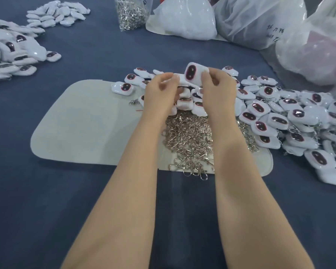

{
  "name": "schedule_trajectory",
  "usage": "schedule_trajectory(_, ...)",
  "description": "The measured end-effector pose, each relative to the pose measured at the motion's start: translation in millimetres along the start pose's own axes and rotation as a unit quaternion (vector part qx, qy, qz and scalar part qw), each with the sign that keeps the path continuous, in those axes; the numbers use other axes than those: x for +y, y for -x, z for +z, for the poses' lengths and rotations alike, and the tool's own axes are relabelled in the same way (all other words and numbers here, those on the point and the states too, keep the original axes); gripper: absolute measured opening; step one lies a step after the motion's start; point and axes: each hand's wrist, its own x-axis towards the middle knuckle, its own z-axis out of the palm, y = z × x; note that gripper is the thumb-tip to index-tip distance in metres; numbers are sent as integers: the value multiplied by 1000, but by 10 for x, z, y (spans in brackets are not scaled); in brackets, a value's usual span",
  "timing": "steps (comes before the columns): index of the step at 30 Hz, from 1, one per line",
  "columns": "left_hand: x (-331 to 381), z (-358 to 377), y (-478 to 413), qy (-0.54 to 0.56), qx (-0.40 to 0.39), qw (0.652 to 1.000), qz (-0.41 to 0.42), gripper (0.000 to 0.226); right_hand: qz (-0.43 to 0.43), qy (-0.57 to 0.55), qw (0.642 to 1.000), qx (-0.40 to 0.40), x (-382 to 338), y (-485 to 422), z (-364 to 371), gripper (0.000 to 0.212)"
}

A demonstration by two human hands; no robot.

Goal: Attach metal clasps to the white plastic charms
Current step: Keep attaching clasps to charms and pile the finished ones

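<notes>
While I hold one charm (193, 73) just above centre frame, over the clasps (190, 140), left hand (162, 90) and right hand (215, 88) each with grip pinched on it, I judge it light, stiff, slick, best held by its edges.

I see a dark blue cloth table (105, 55) under a pale grey-green felt mat (76, 123). The white plastic charms (277, 120) each carry a dark maroon oval ringed in pink. The heaped metal clasps (190, 140) are shiny silver. A translucent white plastic bag (318, 51) shows pink inside.
</notes>
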Motion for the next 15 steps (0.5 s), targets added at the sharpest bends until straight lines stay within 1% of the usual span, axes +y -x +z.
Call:
schedule_trajectory(2, 28, -9, 1, -1, -23, 1000, 5, 23, 31, -71, 996, -50, -53, 31, -18, 19)
schedule_trajectory(3, 39, -15, 7, -15, -39, 999, 11, 24, 38, -87, 993, -66, -69, 46, -29, 19)
schedule_trajectory(5, 67, -26, 46, -51, -64, 997, 9, 23, 43, -74, 993, -80, -99, 74, -43, 14)
schedule_trajectory(6, 77, -33, 63, -67, -61, 996, 6, 23, 44, -52, 994, -84, -109, 81, -46, 11)
schedule_trajectory(8, 86, -37, 78, -65, -30, 997, -10, 20, 37, 25, 995, -91, -130, 86, -67, 11)
schedule_trajectory(10, 94, -47, 89, -12, 10, 999, -46, 17, 26, 145, 982, -118, -136, 96, -126, 16)
schedule_trajectory(11, 98, -47, 93, 20, 24, 998, -62, 17, 19, 213, 965, -153, -134, 114, -161, 20)
schedule_trajectory(13, 93, -41, 132, 66, 34, 994, -79, 17, 15, 320, 915, -244, -140, 200, -182, 28)
schedule_trajectory(14, 87, -32, 166, 86, 35, 992, -81, 19, 12, 350, 895, -276, -134, 247, -162, 29)
schedule_trajectory(15, 75, -21, 200, 101, 32, 991, -81, 20, 4, 367, 884, -290, -120, 285, -126, 29)
